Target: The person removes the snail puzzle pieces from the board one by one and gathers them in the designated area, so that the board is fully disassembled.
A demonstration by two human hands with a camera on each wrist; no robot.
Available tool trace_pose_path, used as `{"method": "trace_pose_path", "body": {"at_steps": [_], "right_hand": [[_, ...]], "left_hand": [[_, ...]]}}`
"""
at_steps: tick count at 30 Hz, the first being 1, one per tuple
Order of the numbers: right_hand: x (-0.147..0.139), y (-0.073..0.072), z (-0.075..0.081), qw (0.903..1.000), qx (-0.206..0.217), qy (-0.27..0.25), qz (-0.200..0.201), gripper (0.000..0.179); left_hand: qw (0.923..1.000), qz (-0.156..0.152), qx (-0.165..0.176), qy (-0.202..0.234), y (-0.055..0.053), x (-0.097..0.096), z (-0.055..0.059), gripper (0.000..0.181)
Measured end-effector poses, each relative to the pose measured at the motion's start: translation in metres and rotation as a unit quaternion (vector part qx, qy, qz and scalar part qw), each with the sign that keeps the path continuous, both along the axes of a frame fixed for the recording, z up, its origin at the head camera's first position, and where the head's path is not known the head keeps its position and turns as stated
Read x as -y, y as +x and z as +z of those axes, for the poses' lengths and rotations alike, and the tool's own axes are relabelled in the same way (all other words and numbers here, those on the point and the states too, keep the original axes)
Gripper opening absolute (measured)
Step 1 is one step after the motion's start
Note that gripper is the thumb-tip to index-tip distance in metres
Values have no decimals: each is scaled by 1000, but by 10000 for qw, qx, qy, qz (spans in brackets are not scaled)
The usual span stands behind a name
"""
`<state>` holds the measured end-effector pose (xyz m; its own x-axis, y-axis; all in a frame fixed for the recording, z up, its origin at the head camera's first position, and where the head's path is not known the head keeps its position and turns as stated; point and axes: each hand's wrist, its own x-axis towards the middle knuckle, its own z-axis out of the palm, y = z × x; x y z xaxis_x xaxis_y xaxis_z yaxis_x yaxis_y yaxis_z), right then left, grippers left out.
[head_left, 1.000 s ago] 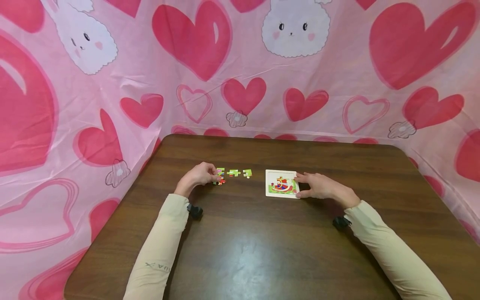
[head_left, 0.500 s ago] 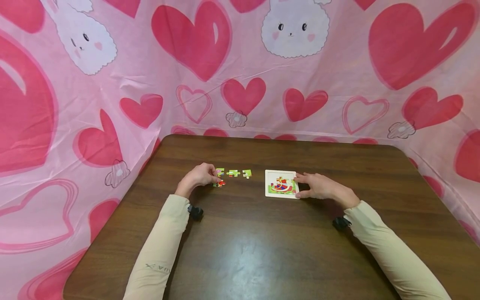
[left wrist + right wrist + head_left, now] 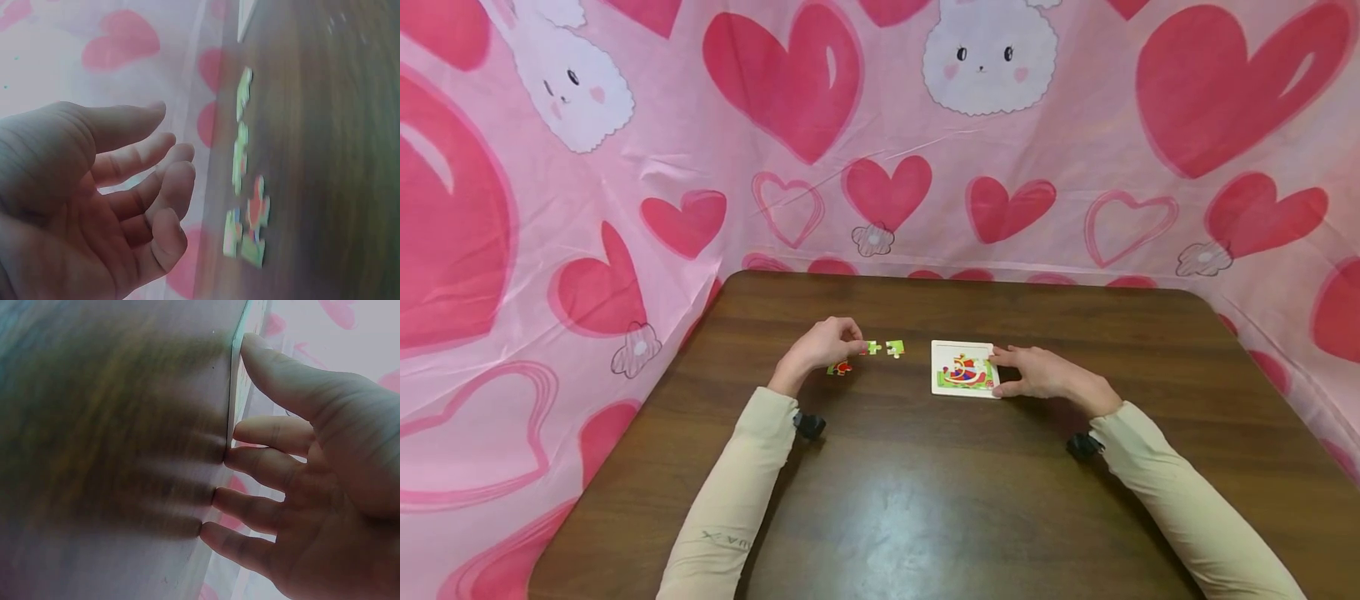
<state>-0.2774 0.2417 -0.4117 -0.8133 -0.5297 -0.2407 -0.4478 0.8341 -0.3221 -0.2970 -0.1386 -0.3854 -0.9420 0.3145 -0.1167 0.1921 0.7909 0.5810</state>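
My left hand hovers over loose jigsaw pieces, fingers loosely bent with nothing between them in the left wrist view. Two green pieces, one partly covered piece and another piece, lie to its right. A red and green piece rests just below the hand. The pink and green piece is hidden behind the hand in the head view. My right hand touches the right edge of a white puzzle tray with thumb and fingertips. A colourful partial picture fills the tray's lower part.
The brown wooden table has its far edge against a pink cloth printed with hearts and rabbits. A strip of tabletop separates the loose pieces from the tray. Each wrist wears a small black camera.
My left hand has moved right and slightly up, from beside the red and green piece to above the upper row. That piece stays on the table. My right hand and the tray are still.
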Motion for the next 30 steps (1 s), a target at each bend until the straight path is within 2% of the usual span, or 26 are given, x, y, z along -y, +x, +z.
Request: {"method": "trace_pose_path", "body": {"at_steps": [8,18,30], "right_hand": [[-1,1,-1,10000,-39,-27,26,71],[1,-1,0,10000,-27,-2,-1,72],[2,1,1,10000,-10,-51,-15,74]], "left_hand": [[9987,-139,181,466,2,-28,3,21],[9986,-366,63,377,3,-62,5,28],[9962,-649,261,514,3,-104,-2,28]]}}
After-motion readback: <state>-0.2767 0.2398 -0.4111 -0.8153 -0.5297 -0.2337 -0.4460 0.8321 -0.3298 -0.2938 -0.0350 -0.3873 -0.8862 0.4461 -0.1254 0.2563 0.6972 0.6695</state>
